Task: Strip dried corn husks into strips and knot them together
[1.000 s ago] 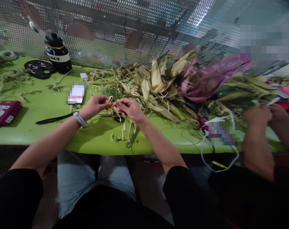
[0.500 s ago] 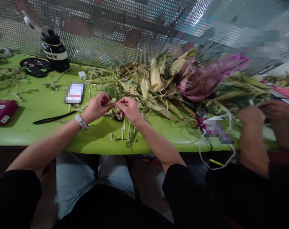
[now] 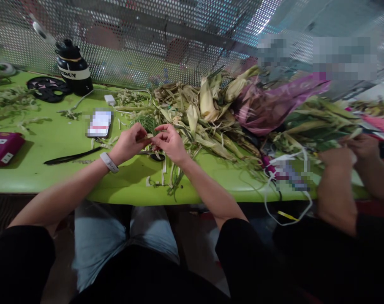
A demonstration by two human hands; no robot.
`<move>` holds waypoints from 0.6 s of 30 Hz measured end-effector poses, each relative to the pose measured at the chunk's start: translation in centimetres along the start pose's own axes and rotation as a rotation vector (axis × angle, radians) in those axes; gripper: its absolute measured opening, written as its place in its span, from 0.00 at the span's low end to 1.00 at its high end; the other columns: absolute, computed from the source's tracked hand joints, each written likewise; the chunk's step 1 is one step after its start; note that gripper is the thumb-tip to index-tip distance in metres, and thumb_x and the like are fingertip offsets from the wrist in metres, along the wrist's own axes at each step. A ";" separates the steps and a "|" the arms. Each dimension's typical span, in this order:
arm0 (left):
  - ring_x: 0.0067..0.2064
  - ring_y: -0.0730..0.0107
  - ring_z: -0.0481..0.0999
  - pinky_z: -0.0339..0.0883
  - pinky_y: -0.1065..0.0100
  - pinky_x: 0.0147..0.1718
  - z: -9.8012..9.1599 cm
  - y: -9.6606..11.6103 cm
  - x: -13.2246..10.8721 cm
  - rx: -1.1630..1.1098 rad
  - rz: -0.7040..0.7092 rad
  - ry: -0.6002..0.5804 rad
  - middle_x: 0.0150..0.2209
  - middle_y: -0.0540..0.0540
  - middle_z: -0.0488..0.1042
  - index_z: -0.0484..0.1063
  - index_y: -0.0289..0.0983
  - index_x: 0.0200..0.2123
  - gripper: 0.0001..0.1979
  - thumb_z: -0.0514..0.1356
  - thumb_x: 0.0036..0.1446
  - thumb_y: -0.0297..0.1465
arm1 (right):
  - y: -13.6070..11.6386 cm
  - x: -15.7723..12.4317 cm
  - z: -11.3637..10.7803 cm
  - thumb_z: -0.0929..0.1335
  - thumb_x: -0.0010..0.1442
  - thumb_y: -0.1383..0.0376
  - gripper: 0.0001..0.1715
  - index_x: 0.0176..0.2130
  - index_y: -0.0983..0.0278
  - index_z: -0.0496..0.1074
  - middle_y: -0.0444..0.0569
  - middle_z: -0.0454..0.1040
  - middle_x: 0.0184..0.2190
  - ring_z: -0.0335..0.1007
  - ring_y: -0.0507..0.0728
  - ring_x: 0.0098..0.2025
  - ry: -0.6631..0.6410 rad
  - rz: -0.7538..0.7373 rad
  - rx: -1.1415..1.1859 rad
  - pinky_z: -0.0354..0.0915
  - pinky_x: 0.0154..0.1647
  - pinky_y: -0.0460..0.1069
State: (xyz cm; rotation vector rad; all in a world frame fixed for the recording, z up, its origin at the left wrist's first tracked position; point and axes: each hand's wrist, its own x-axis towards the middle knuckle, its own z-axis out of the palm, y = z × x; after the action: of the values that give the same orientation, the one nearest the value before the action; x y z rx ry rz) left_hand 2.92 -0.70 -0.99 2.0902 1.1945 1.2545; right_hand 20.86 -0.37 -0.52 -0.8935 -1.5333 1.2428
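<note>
My left hand [image 3: 127,142] is closed around a pale strip of corn husk [image 3: 148,137], a white band on its wrist. At the strip's right end, my right hand [image 3: 172,145] pinches with thumb and fingers, its fingertips close against those of the left; the exact contact is partly hidden. Just behind both hands lies a tuft of thin green strands [image 3: 146,122]. Below them a dark object [image 3: 157,157], too covered to name, rests on the green tabletop [image 3: 122,183] among loose pale husk scraps [image 3: 164,173].
Corn husks [image 3: 207,99] are heaped at back centre, beside a pink plastic bag [image 3: 261,107]. Leftward are a phone [image 3: 99,123], a black strap [image 3: 73,156], a black bottle [image 3: 73,69] and a purple box [image 3: 4,148]. A co-worker's hands [image 3: 340,156] work at right.
My right fingers have shifted up and over the strip, with the index finger more extended. My left hand has barely moved. The co-worker's hands have changed position slightly.
</note>
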 end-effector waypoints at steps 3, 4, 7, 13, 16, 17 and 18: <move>0.25 0.77 0.63 0.58 0.73 0.25 -0.1 -0.2 0.1 -0.027 0.008 -0.022 0.24 0.53 0.68 0.65 0.37 0.32 0.12 0.65 0.52 0.34 | -0.1 0.1 -0.3 0.77 0.45 0.51 0.33 0.43 0.59 0.61 0.36 0.70 0.25 0.73 0.50 0.25 -0.028 0.017 0.020 0.71 0.29 0.46; 0.25 0.76 0.64 0.59 0.73 0.25 -0.2 -0.2 0.1 -0.037 0.009 -0.031 0.24 0.52 0.69 0.66 0.37 0.33 0.11 0.65 0.52 0.34 | -0.1 0.2 -0.4 0.77 0.45 0.51 0.33 0.43 0.59 0.62 0.37 0.71 0.26 0.73 0.50 0.26 -0.037 0.023 0.034 0.71 0.31 0.47; 0.26 0.75 0.66 0.60 0.72 0.26 -0.4 0.0 0.1 -0.035 0.013 -0.038 0.25 0.51 0.71 0.68 0.36 0.33 0.10 0.63 0.54 0.36 | -0.3 0.2 -0.8 0.75 0.48 0.52 0.31 0.45 0.60 0.62 0.39 0.73 0.28 0.74 0.50 0.27 -0.068 0.025 0.060 0.72 0.32 0.47; 0.29 0.72 0.71 0.61 0.71 0.30 -0.7 0.0 0.1 0.130 0.172 -0.140 0.29 0.47 0.75 0.73 0.36 0.35 0.08 0.59 0.59 0.35 | -0.6 0.2 -1.1 0.74 0.50 0.51 0.28 0.44 0.61 0.65 0.39 0.73 0.26 0.73 0.50 0.25 -0.071 0.051 0.014 0.71 0.29 0.46; 0.32 0.70 0.73 0.62 0.70 0.32 -0.7 0.0 0.1 0.209 0.225 -0.157 0.31 0.45 0.76 0.74 0.37 0.35 0.08 0.58 0.60 0.34 | -0.4 0.2 -0.9 0.74 0.50 0.47 0.27 0.39 0.63 0.68 0.41 0.72 0.24 0.71 0.50 0.23 -0.086 0.070 -0.045 0.69 0.26 0.46; 0.32 0.69 0.73 0.62 0.70 0.33 -0.7 0.1 0.1 0.218 0.226 -0.158 0.32 0.45 0.76 0.75 0.38 0.35 0.08 0.58 0.60 0.35 | -0.3 0.2 -0.9 0.73 0.50 0.46 0.26 0.37 0.63 0.70 0.41 0.72 0.23 0.70 0.50 0.23 -0.079 0.056 -0.066 0.69 0.25 0.46; 0.33 0.69 0.74 0.62 0.70 0.34 -0.7 0.1 0.1 0.213 0.225 -0.163 0.33 0.44 0.77 0.76 0.38 0.35 0.08 0.58 0.60 0.35 | -0.2 0.2 -0.9 0.73 0.51 0.46 0.25 0.36 0.63 0.71 0.41 0.72 0.23 0.68 0.49 0.22 -0.066 0.033 -0.091 0.68 0.25 0.46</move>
State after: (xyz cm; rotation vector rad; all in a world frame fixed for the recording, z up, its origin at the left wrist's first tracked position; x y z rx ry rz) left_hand 2.37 -0.70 -0.52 2.4885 1.0847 1.0617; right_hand 21.63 0.03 -0.28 -0.9477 -1.6445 1.2455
